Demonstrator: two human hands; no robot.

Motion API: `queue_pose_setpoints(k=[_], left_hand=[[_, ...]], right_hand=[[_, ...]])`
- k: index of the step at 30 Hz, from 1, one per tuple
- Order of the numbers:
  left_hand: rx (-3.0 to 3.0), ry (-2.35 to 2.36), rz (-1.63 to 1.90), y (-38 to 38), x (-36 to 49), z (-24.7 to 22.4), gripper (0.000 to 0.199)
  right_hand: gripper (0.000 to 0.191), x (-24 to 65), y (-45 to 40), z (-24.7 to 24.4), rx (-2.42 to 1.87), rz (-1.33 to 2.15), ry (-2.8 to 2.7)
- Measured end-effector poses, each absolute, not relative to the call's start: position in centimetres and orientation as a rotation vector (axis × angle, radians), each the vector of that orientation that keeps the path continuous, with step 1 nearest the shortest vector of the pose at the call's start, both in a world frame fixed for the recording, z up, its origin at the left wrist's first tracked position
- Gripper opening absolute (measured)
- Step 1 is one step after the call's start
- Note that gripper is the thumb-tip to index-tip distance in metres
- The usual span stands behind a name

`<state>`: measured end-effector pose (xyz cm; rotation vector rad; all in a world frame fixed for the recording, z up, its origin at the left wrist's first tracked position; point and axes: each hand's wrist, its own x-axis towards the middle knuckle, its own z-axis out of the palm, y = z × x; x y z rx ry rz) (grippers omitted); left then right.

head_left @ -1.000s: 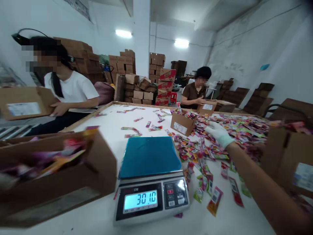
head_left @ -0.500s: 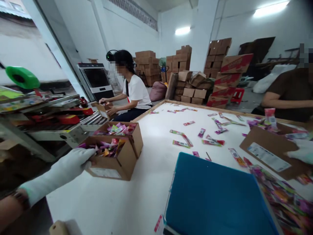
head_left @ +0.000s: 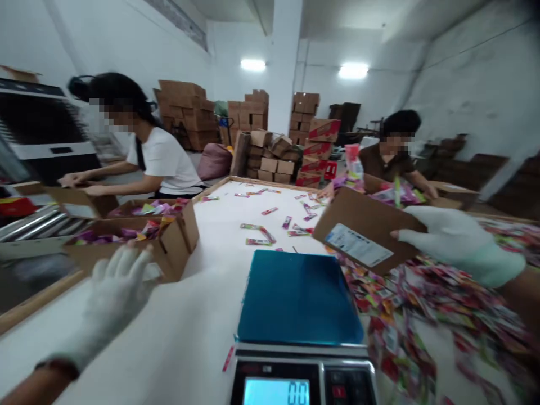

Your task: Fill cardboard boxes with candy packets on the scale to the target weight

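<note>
My right hand [head_left: 451, 239], in a white glove, grips the side of a cardboard box [head_left: 367, 216] filled with colourful small packets. The box is tilted, held up behind and right of a digital scale [head_left: 299, 298]. Bare blue plate shows on the scale, and its lit display [head_left: 276, 392] reads zeros. My left hand [head_left: 120, 281], also gloved, has its fingers spread in front of a packet-filled box [head_left: 171, 250] on the table's left. Whether the fingertips touch that box I cannot tell. Right behind it stands another filled box [head_left: 192, 225].
A heap of packets [head_left: 455, 298] covers the right of the white table [head_left: 185, 337]; several lie scattered farther back. A co-worker in white [head_left: 164, 163] handles a box at left by a roller conveyor [head_left: 40, 222]. Another person [head_left: 399, 152] sits across at right.
The view has swung right and down, bringing the scale's display into sight. My left hand has come off the left box and spread its fingers. The right-hand box has shifted toward the scale.
</note>
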<state>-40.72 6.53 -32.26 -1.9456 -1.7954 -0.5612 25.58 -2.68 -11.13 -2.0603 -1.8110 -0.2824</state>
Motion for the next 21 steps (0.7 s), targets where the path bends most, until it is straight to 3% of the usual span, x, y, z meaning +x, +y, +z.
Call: queue_pose_setpoints(k=[2, 6, 10, 13, 21], left_hand=[[-2.084, -1.863, -0.621, 4.2, -38.8, -37.2, 0.065], [-2.234, -2.23, -0.379, 0.0, -36.1, -43.5, 0.073], [-2.199, -2.298, -0.317, -2.2, -34.5, -42.8, 0.07], [-2.229, -2.269, -0.341, -2.8, -33.8, -41.2, 0.065], [-2.331, -2.185, -0.362, -3.0, -33.4, -41.8, 0.058]], right_hand=[[0.017, 22.8, -4.9, -9.4, -1.96, -0.235, -1.968], [0.011, 15.9, -7.2, -10.4, -1.672, -0.103, -2.318], [0.013, 12.8, -7.9, -13.4, -1.481, -0.098, -2.492], [0.037, 13.5, -9.0, -13.3, -1.3, -0.068, -2.401], [0.078, 16.7, -11.4, -9.2, -1.221, 0.086, -1.766]])
